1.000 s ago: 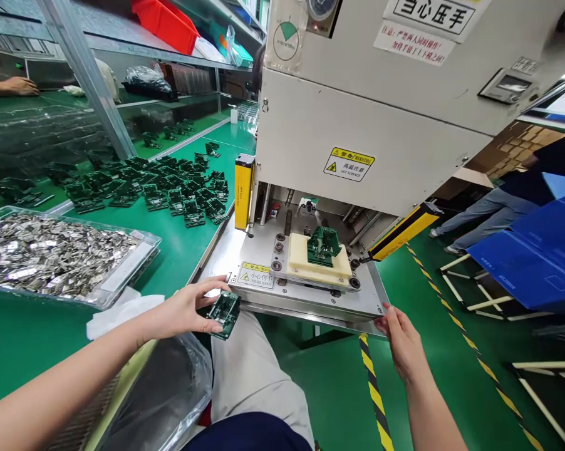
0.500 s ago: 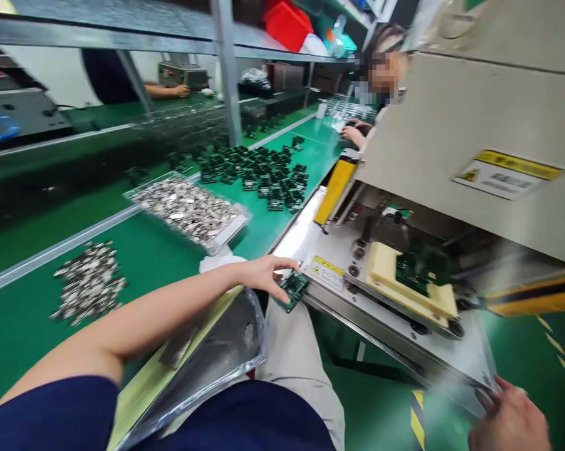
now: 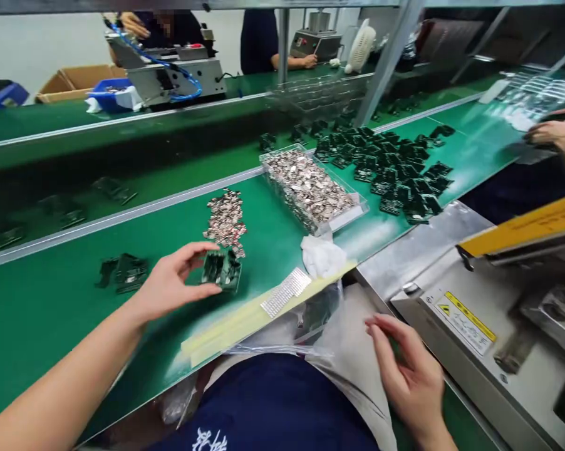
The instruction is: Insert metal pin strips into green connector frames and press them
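Note:
My left hand (image 3: 176, 279) is closed on a dark green circuit board (image 3: 222, 270), thumb below and fingers above, just over the green bench. Close to its left lie more circuit boards (image 3: 129, 272). A pile of small silvery metal pieces (image 3: 226, 216) is right behind the held board. My right hand (image 3: 407, 369) hovers above my lap, beside the machine's front edge, its fingers loosely curved with nothing visible in them. A perforated silver strip (image 3: 286, 292) rests on a yellow board edge (image 3: 230, 326) in front of me.
A clear plastic tray (image 3: 341, 220) full of metal pieces stands mid-bench, with a heap of green boards (image 3: 395, 163) behind it. A white cloth (image 3: 324, 255) lies near the tray. On the right is a machine (image 3: 456, 326) with a yellow bar (image 3: 527, 228). A co-worker's hand (image 3: 557, 134) works at far right.
The view has swung left. My left hand has carried the circuit board from the machine's edge to the bench beside the metal pieces. My right hand has let go of the machine plate's corner.

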`<action>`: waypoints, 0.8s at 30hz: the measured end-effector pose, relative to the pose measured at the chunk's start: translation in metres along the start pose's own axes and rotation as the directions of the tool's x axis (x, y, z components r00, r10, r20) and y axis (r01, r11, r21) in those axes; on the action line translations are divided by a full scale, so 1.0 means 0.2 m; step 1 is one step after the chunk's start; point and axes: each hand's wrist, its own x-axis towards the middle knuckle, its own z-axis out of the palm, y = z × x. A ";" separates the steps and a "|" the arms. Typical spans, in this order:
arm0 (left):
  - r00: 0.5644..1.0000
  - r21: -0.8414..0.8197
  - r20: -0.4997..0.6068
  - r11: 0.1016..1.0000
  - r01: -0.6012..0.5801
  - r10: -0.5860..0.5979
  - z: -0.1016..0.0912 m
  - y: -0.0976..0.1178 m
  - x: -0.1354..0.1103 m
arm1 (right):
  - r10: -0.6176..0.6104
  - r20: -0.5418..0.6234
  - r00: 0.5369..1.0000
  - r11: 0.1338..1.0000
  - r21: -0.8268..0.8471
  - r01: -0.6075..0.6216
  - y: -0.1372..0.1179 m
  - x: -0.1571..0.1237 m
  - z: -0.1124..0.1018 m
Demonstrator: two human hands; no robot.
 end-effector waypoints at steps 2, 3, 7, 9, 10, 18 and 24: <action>0.995 0.042 -0.010 0.994 0.099 -0.098 0.02 -0.11 -0.13 | -0.129 0.197 0.972 0.991 -0.009 0.134 -0.11 0.15 0.20; 0.990 0.050 -0.025 0.989 0.138 -0.137 0.04 -0.16 -0.18 | -0.163 0.284 0.945 0.985 -0.008 0.173 -0.16 0.21 0.28; 0.985 0.131 -0.146 0.985 0.115 -0.096 0.09 -0.20 -0.28 | -0.046 0.499 0.866 0.980 -0.147 0.136 -0.24 0.32 0.45; 0.959 0.261 -0.248 0.963 -0.071 0.138 0.09 -0.15 -0.31 | 0.095 0.494 0.864 0.971 -0.238 0.029 -0.20 0.29 0.44; 0.926 0.322 -0.242 0.924 -0.206 0.291 0.11 -0.10 -0.31 | 0.167 0.485 0.858 0.967 -0.248 -0.048 -0.17 0.26 0.43; 0.845 0.434 0.378 0.735 -0.522 0.377 0.56 0.13 -0.13 | 0.409 0.492 0.768 0.864 0.061 -0.499 -0.04 0.00 0.44; 0.838 0.472 0.329 0.693 -0.545 0.435 0.68 0.07 -0.18 | 0.377 0.495 0.782 0.792 0.265 -0.550 -0.05 -0.01 0.54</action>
